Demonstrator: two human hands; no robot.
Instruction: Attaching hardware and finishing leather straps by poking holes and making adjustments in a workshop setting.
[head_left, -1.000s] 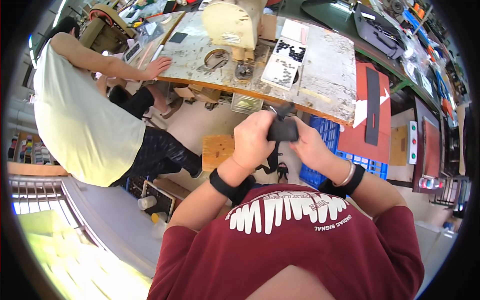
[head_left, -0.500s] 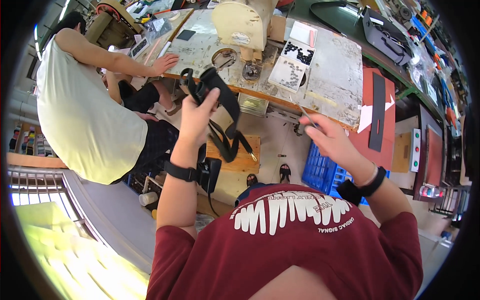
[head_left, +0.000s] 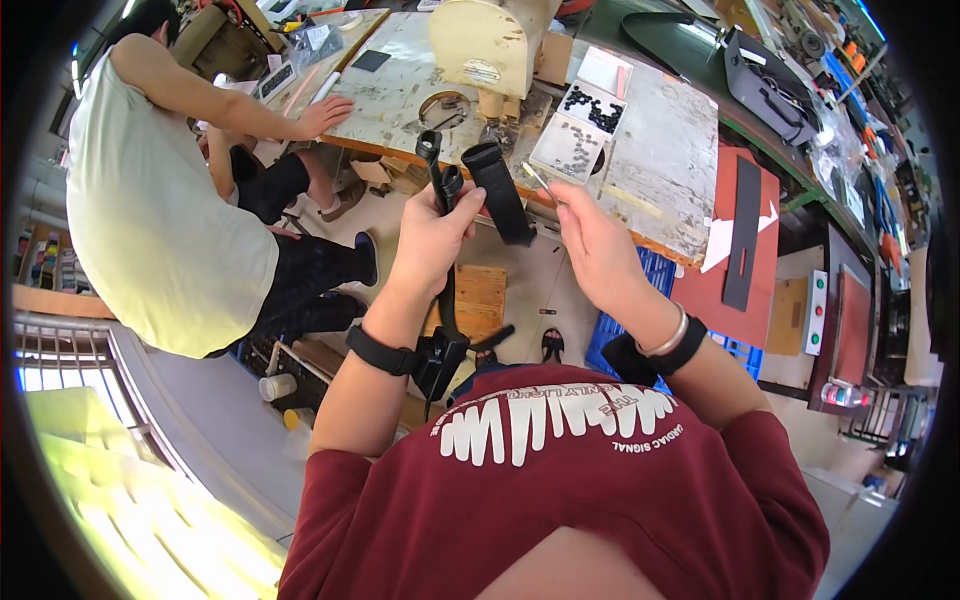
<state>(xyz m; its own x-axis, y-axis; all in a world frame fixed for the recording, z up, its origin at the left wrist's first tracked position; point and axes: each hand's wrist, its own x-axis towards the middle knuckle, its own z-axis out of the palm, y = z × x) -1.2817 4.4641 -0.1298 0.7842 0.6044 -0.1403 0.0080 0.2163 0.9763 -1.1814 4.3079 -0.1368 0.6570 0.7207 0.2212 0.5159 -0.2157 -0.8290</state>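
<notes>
Pinched in my left hand [head_left: 432,240] is a bundle of black straps [head_left: 500,195]. One wide piece loops up to the right of my thumb, and narrower lengths stand above the fist and hang below it. My right hand [head_left: 600,245] grips a thin, pale-tipped metal tool [head_left: 537,178] between thumb and fingers. Its tip points up and left, a short gap from the wide strap. Just beyond, on the worktable [head_left: 660,140], lies a white compartment box [head_left: 603,66] with small black pieces [head_left: 592,106] and small grey metal pieces [head_left: 575,150].
A cream machine [head_left: 490,50] stands on the worktable behind the straps. A person [head_left: 170,200] in a pale top is at the left, one hand [head_left: 325,116] on the table edge. Below are a wooden stool [head_left: 480,300] and a blue crate [head_left: 655,268]. Red sheets [head_left: 750,290] lie right.
Both hands have come closer together, my left moving right and my right moving left and up. The wide strap has turned more upright, and the tool's tip is nearer to it.
</notes>
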